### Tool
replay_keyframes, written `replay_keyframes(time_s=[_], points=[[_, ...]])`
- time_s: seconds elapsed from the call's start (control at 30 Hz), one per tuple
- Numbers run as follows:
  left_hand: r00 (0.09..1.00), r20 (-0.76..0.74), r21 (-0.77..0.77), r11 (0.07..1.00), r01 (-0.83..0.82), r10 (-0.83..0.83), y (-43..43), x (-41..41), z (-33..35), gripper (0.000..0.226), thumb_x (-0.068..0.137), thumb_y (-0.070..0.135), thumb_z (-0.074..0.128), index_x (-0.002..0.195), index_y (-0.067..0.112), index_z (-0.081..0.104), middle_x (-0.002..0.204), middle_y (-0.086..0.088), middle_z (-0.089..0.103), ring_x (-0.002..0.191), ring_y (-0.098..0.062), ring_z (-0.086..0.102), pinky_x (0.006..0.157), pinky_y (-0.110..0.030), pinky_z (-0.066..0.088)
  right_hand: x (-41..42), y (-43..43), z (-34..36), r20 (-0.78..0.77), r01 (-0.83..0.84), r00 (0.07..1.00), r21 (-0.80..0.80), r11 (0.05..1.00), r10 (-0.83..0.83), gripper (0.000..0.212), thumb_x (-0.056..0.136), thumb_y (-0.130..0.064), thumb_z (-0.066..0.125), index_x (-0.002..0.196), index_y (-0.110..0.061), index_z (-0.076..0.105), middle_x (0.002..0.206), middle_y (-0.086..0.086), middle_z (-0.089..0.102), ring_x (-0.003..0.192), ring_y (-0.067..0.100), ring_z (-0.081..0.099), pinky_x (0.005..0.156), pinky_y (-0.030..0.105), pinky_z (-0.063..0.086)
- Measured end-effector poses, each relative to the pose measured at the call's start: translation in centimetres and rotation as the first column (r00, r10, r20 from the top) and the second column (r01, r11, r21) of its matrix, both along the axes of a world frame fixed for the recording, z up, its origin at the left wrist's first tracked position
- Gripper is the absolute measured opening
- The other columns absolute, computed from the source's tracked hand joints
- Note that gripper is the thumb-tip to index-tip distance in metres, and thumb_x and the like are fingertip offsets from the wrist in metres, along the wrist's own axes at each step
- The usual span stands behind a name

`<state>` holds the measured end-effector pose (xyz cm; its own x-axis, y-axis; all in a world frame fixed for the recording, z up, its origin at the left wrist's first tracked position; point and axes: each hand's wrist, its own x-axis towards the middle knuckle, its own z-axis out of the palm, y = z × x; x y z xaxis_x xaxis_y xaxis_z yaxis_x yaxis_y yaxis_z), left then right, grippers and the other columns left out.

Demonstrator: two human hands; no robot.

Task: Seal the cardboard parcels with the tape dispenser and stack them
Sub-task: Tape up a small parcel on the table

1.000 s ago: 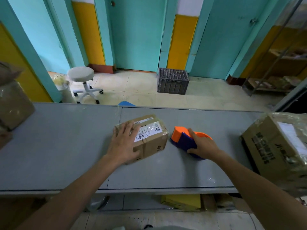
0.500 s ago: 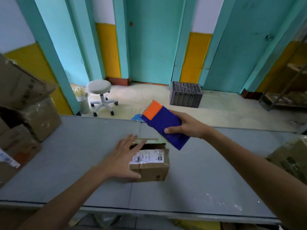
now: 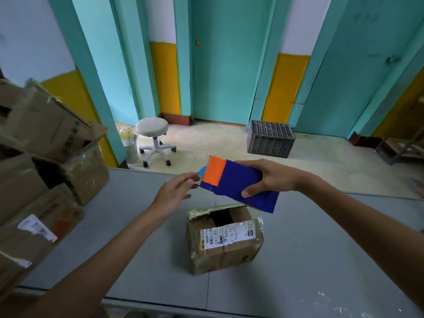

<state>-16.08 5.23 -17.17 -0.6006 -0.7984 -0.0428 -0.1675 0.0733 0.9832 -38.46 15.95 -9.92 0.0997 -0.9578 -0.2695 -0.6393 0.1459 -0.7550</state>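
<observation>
- Table point(image 3: 321, 260): grey. One parcel point(image 3: 223, 242) lies flat on it, about mid-table. Neither hand touches it.
- Parcel: label on the top face. A dark gap shows along its far top edge, with old tape torn and crinkled beside it. No fresh strip seen. Judged unsealed.
- Right hand point(image 3: 270, 177): in the air, just above and beyond the parcel. It grips the dispenser point(image 3: 241, 182), thumb on the near face, fingers wrapped over the far edge. The dispenser is clear of the parcel, its orange toothed end pointing left.
- Left hand point(image 3: 172, 196): in the air, left of and beyond the parcel. Fingers loosely extended, holding nothing visible, tips just beside the dispenser's orange end. Whether they touch the tape: cannot tell.
- Boxes point(image 3: 41, 143): piled well left of the parcel, some flaps loose. Whether this is the finished stack: cannot tell.
- Stool point(image 3: 152, 127), crate point(image 3: 270, 140): on the floor far beyond the parcel.
- Status, judged: sealing of this parcel not yet begun. Left to do: draw tape, close the gap, tape over, stack.
</observation>
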Motion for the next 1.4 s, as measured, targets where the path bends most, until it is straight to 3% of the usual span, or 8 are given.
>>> replay_keyframes(time_s=[0.17, 0.47, 0.63, 0.73, 0.87, 1.03, 1.3, 1.4], points=[[0.988, -0.111, 0.253, 0.959, 0.13, -0.105, 0.4, -0.2, 1.7, 0.025, 0.1, 0.02, 0.037, 0.101, 0.017, 0.062, 0.097, -0.004, 0.068, 0.091, -0.016, 0.063, 0.087, -0.038, 0.051, 0.8, -0.1, 1.3, 0.007, -0.061, 0.998, 0.014, 0.998, 0.061, 0.064, 0.068, -0.037, 0.069, 0.127, -0.03, 0.046, 0.107, -0.011, 0.062, 0.097, 0.013, 0.063, 0.072, 0.021, 0.055], [0.972, -0.23, 0.394, 0.908, 0.142, -0.052, -0.2, 0.3, 2.7, 0.027, 0.08, 0.04, 0.052, 0.084, 0.015, 0.062, 0.075, 0.002, 0.065, 0.068, -0.008, 0.06, 0.069, -0.024, 0.046, 1.2, -0.4, 3.9, 0.041, -0.125, 0.991, 0.035, 0.992, 0.124, 0.042, 0.07, -0.031, 0.067, 0.109, -0.031, 0.052, 0.097, -0.015, 0.065, 0.09, 0.006, 0.065, 0.069, 0.019, 0.053], [0.989, -0.121, 0.388, 0.921, -0.028, 0.081, 0.2, 0.2, 2.9, 0.027, 0.094, 0.02, 0.05, 0.069, 0.014, 0.057, 0.057, 0.004, 0.059, 0.065, -0.011, 0.05, 0.065, -0.024, 0.042, 1.8, -1.4, 4.9, -0.018, -0.172, 0.985, 0.096, 0.98, 0.174, 0.04, 0.068, -0.035, 0.067, 0.106, -0.03, 0.054, 0.092, -0.018, 0.067, 0.088, 0.006, 0.066, 0.067, 0.017, 0.052], [0.986, -0.085, 0.456, 0.885, -0.09, 0.144, 0.5, 0.7, 3.1, 0.026, 0.092, 0.026, 0.051, 0.068, 0.017, 0.052, 0.06, 0.002, 0.056, 0.063, -0.011, 0.051, 0.065, -0.024, 0.041, 2.3, -2.3, 4.9, -0.053, -0.192, 0.979, 0.12, 0.974, 0.199, 0.039, 0.067, -0.035, 0.067, 0.104, -0.031, 0.054, 0.088, -0.02, 0.067, 0.084, 0.002, 0.066, 0.065, 0.016, 0.051], [0.991, 0.021, 0.322, 0.937, -0.132, 0.133, 0.7, 1.7, 2.8, 0.019, 0.094, 0.021, 0.051, 0.081, 0.016, 0.064, 0.074, 0.001, 0.065, 0.072, -0.01, 0.058, 0.068, -0.023, 0.043, 2.9, -3.3, 4.8, -0.088, -0.228, 0.966, 0.146, 0.963, 0.242, 0.04, 0.067, -0.039, 0.066, 0.104, -0.032, 0.054, 0.093, -0.018, 0.066, 0.087, 0.003, 0.065, 0.067, 0.017, 0.052], [0.972, 0.122, 0.02, 0.979, -0.203, 0.199, 1.6, 2.2, 3.0, 0.019, 0.091, 0.015, 0.055, 0.078, 0.021, 0.067, 0.065, 0.007, 0.062, 0.06, 0.0, 0.053, 0.062, -0.02, 0.037, 2.8, -4.0, 4.9, -0.085, -0.265, 0.952, 0.24, 0.934, 0.292, 0.042, 0.068, -0.037, 0.065, 0.108, -0.031, 0.054, 0.097, -0.016, 0.067, 0.092, 0.006, 0.065, 0.07, 0.02, 0.053], [0.924, 0.051, 0.048, 0.923, -0.381, 0.378, 2.4, 4.5, 1.8, 0.019, 0.084, 0.014, 0.065, 0.066, 0.016, 0.068, 0.049, 0.009, 0.062, 0.053, -0.003, 0.051, 0.052, -0.01, 0.039, 2.1, -4.0, 5.5, -0.083, -0.292, 0.937, 0.344, 0.892, 0.339, 0.048, 0.067, -0.036, 0.067, 0.113, -0.028, 0.054, 0.102, -0.01, 0.068, 0.096, 0.014, 0.066, 0.075, 0.027, 0.056], [0.895, 0.048, 0.044, 0.894, -0.446, 0.444, 2.5, 6.0, 0.8, 0.023, 0.084, 0.01, 0.065, 0.062, 0.016, 0.067, 0.046, 0.008, 0.059, 0.051, -0.005, 0.049, 0.058, -0.016, 0.04, 1.4, -3.5, 5.4, -0.082, -0.295, 0.933, 0.378, 0.878, 0.349, 0.053, 0.066, -0.036, 0.069, 0.116, -0.027, 0.053, 0.103, -0.009, 0.068, 0.096, 0.014, 0.066, 0.076, 0.029, 0.056]])
